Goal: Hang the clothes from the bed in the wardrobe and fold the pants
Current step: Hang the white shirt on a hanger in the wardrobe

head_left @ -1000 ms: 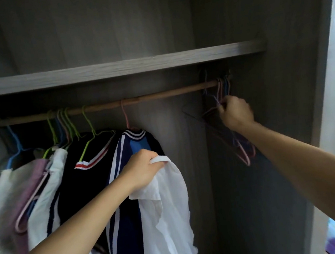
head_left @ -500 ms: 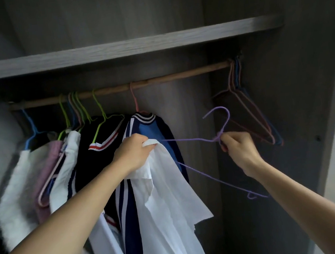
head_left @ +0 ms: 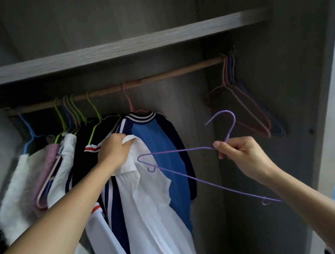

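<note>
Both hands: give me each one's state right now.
Left hand: closed, gripping the white fabric shirt by its collar.
Right hand: closed, holding the thin purple wire hanger.

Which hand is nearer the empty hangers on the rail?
Right. The right hand, holding a purple hanger, is just below-left of the empty hangers; the left hand grips the shirt, farther left.

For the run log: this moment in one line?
left hand: grips white shirt | right hand: holds purple hanger | shirt not yet on hanger
</note>
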`<act>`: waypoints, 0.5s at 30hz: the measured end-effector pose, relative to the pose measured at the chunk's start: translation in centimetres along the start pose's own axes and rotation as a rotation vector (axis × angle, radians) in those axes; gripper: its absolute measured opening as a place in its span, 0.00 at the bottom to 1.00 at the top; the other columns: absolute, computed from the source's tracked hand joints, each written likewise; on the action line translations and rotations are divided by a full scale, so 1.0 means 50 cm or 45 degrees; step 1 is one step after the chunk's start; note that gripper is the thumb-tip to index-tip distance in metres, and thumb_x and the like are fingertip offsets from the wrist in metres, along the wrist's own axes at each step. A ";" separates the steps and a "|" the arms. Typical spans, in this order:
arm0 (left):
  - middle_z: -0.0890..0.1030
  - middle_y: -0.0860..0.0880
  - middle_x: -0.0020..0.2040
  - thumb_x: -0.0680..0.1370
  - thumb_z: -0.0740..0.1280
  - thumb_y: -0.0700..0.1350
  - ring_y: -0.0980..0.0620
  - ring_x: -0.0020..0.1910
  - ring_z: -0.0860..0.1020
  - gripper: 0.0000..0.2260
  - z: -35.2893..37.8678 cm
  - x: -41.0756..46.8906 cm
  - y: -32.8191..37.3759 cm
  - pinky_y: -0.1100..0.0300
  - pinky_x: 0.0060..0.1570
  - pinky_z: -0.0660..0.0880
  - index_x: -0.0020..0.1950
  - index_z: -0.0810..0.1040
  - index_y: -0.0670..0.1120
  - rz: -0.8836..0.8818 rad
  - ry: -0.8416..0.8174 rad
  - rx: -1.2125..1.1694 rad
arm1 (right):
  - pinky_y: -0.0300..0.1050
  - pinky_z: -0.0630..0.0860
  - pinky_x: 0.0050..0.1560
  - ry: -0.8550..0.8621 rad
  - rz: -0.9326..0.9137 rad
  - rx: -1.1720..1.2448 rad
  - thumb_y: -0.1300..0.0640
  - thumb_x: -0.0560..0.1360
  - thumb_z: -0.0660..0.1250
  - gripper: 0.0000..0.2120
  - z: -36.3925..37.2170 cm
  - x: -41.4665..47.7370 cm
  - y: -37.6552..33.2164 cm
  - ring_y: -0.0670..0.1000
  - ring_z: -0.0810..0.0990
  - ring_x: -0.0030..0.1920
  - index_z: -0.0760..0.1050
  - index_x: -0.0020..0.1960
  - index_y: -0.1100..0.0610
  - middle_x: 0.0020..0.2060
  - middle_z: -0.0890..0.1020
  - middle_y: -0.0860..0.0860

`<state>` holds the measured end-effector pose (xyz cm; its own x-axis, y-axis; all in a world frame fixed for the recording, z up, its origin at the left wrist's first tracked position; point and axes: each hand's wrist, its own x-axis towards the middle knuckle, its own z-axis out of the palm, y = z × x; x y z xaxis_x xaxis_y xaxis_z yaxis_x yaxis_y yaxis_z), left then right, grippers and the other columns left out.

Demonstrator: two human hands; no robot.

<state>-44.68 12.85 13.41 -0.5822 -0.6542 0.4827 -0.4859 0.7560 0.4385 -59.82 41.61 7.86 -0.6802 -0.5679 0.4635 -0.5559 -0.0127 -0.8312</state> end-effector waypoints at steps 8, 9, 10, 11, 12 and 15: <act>0.69 0.48 0.28 0.79 0.65 0.48 0.45 0.31 0.69 0.18 0.027 -0.049 0.091 0.52 0.31 0.66 0.32 0.66 0.43 0.330 -0.009 -0.057 | 0.48 0.61 0.31 -0.290 0.112 0.062 0.45 0.78 0.63 0.20 0.095 -0.009 0.015 0.55 0.63 0.28 0.79 0.35 0.58 0.25 0.68 0.54; 0.70 0.46 0.29 0.79 0.65 0.48 0.43 0.31 0.70 0.17 0.027 -0.053 0.093 0.50 0.32 0.68 0.34 0.68 0.41 0.343 0.009 -0.066 | 0.47 0.62 0.30 -0.310 0.132 0.083 0.45 0.78 0.63 0.21 0.097 -0.006 0.013 0.55 0.63 0.28 0.79 0.34 0.58 0.26 0.69 0.55; 0.72 0.45 0.29 0.79 0.64 0.47 0.42 0.32 0.71 0.16 0.023 -0.052 0.088 0.49 0.33 0.69 0.36 0.70 0.39 0.339 0.041 -0.076 | 0.43 0.62 0.29 -0.333 0.147 0.096 0.45 0.79 0.63 0.21 0.092 -0.002 0.012 0.54 0.64 0.28 0.79 0.34 0.57 0.26 0.69 0.54; 0.72 0.44 0.30 0.79 0.64 0.47 0.41 0.32 0.71 0.16 0.016 -0.050 0.080 0.48 0.33 0.70 0.37 0.71 0.38 0.328 0.079 -0.083 | 0.40 0.62 0.28 -0.354 0.152 0.112 0.46 0.79 0.62 0.21 0.082 0.000 0.010 0.52 0.64 0.27 0.78 0.33 0.57 0.25 0.69 0.52; 0.72 0.44 0.29 0.79 0.64 0.47 0.41 0.32 0.71 0.16 0.006 -0.046 0.066 0.48 0.33 0.71 0.36 0.70 0.38 0.312 0.117 -0.082 | 0.38 0.62 0.27 -0.368 0.152 0.141 0.46 0.79 0.62 0.21 0.069 0.003 0.009 0.50 0.64 0.26 0.78 0.33 0.57 0.24 0.69 0.51; 0.74 0.43 0.31 0.79 0.64 0.46 0.40 0.33 0.74 0.15 -0.020 -0.042 0.032 0.45 0.35 0.74 0.37 0.72 0.38 0.263 0.187 -0.058 | 0.35 0.59 0.24 -0.347 0.183 0.314 0.49 0.79 0.63 0.20 0.031 0.006 0.015 0.47 0.62 0.23 0.78 0.32 0.58 0.21 0.66 0.49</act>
<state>-43.57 15.44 13.87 -0.5637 -0.4841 0.6692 -0.3347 0.8746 0.3508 -59.74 40.16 6.89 -0.5725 -0.7756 0.2658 -0.3096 -0.0956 -0.9460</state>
